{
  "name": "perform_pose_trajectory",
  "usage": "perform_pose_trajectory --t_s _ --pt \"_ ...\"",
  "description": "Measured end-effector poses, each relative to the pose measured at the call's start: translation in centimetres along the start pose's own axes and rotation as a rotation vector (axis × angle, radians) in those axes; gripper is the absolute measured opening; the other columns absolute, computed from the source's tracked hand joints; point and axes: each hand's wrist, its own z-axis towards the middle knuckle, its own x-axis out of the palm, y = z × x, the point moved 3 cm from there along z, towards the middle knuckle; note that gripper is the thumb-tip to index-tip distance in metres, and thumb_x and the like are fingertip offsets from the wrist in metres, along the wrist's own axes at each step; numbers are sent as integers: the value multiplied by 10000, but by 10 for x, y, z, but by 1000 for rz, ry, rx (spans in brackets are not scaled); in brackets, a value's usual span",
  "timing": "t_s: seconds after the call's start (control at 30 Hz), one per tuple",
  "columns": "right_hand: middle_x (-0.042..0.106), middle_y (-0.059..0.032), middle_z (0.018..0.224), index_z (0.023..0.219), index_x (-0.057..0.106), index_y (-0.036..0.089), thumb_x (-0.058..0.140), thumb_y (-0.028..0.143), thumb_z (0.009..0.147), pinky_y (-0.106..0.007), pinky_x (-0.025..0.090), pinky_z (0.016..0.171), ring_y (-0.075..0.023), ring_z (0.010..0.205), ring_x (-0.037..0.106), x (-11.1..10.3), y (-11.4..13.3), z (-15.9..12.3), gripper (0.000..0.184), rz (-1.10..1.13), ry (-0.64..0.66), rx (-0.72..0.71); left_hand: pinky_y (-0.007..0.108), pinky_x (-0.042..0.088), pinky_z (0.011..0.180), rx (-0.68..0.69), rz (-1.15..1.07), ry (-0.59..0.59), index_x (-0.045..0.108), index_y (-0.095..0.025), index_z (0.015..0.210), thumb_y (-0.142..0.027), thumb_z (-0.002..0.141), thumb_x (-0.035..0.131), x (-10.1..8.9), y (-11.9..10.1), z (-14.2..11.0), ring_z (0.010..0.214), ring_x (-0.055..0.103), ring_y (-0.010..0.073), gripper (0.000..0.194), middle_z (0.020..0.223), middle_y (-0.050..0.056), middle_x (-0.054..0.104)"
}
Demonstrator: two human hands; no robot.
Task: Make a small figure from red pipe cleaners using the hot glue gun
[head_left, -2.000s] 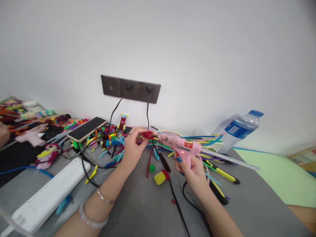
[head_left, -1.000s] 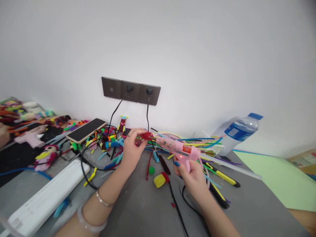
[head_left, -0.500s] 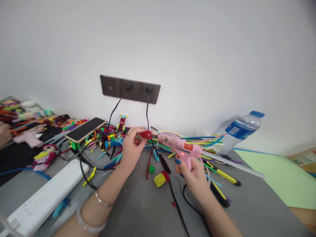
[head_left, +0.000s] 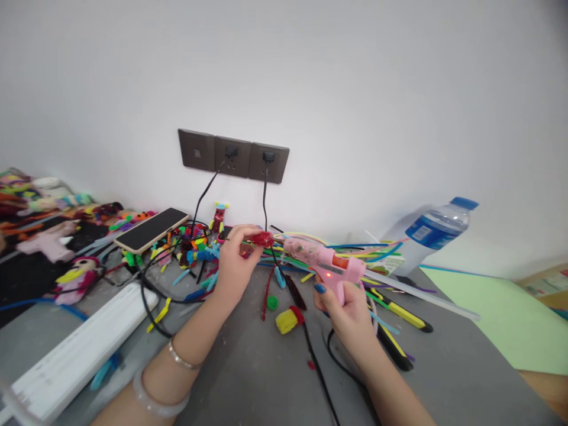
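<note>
My left hand (head_left: 239,260) pinches a small red fuzzy piece (head_left: 263,239) between thumb and fingers. My right hand (head_left: 344,313) is wrapped around the handle of a pink glue gun (head_left: 319,257) whose small light glows orange. The gun's nozzle points left and meets, or nearly meets, the red piece; I cannot tell whether they touch. A long clear glue stick (head_left: 426,294) juts from the gun's back. On the table below lie a yellow fuzzy piece with a red end (head_left: 287,320), a green pompom (head_left: 272,302) and a thin red pipe cleaner (head_left: 267,293).
A white power strip (head_left: 84,355), a phone (head_left: 153,229) and black cables (head_left: 317,361) lie about the grey table. Behind my hands are pipe cleaners (head_left: 355,245) and a small bear figure (head_left: 219,217). Yellow-black cutters (head_left: 406,316) and a water bottle (head_left: 437,228) are at right.
Both hands hold almost the same pose, with the glue gun still at the red piece. The view has shifted slightly. At the far left, another person's hand has mostly slipped out of sight.
</note>
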Motion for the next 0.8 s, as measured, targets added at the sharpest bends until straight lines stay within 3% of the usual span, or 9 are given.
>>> perform_pose_trajectory --t_s 0.53,0.8 --pt "376 46 470 566 436 225 604 575 821 -226 298 406 -101 444 306 0 6 -1 465 -14 96 -5 266 580 728 -15 23 -14 657 -205 999 -55 787 612 -1 0 1 1017 652 193 264 1086 63 666" --pt "424 32 474 572 484 221 599 567 825 -250 326 435 -119 448 357 -3 2 0 444 -55 25 -27 258 574 729 -16 -3 -21 657 -204 999 -66 801 628 -1 0 1 1018 647 186 243 1091 63 657"
